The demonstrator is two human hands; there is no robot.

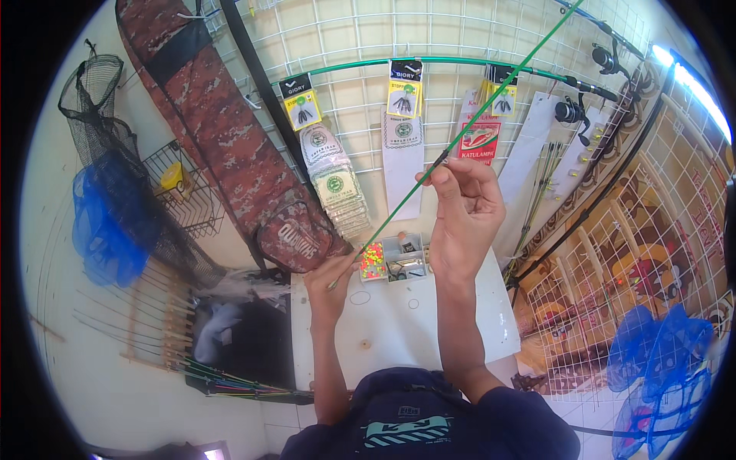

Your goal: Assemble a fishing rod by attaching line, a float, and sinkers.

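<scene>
A thin green fishing rod (402, 202) slants across the view, from low left up past the top right. My left hand (326, 290) is closed around its lower end, and a short tip sticks out below the fingers. Higher up, my right hand (466, 218) pinches with thumb and forefinger at a dark band on the rod; a tiny part there is too small to make out. Beyond my hands, a box of colourful beads (373, 262) and a grey compartment tray (404, 268) with small tools lie on the white table (391, 330).
A white wire grid ahead carries hanging tackle packets (405, 90), another green rod and fishing reels (569, 112). A camouflage rod bag (222, 138) leans at left, beside a black net (115, 138). Blue nets (659, 345) hang at right.
</scene>
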